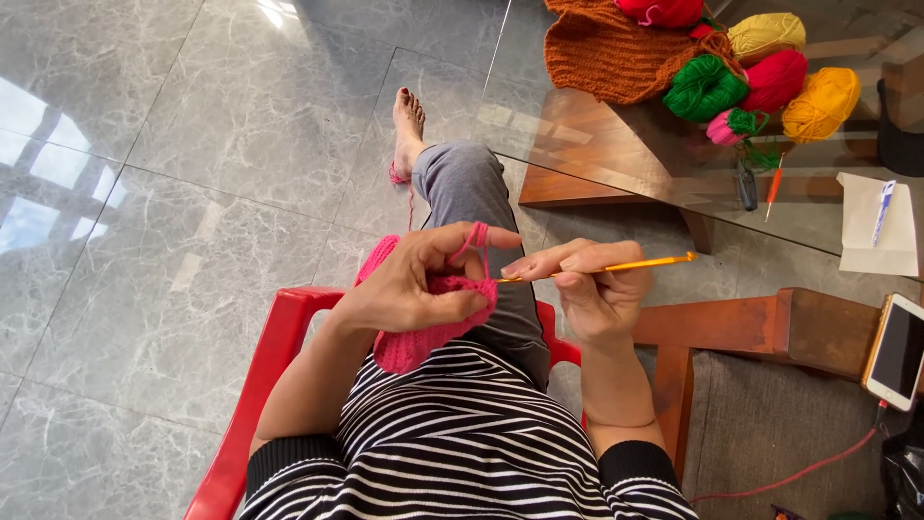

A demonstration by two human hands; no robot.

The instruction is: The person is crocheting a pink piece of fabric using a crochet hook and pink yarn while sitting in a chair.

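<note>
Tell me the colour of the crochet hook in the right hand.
Yellow-orange; the crochet hook shows best in the head view, held by the right hand.

Soft yarn against hard, shiny surfaces

The pink crochet piece (423, 337) looks woolly and nubbly, the yellow crochet hook (616, 267) smooth; the floor (192, 193) is glossy grey marble tile, the chair (260, 385) shiny red plastic, the desk (616, 144) glass over polished wood, the far yarn balls (760, 72) fuzzy.
</note>
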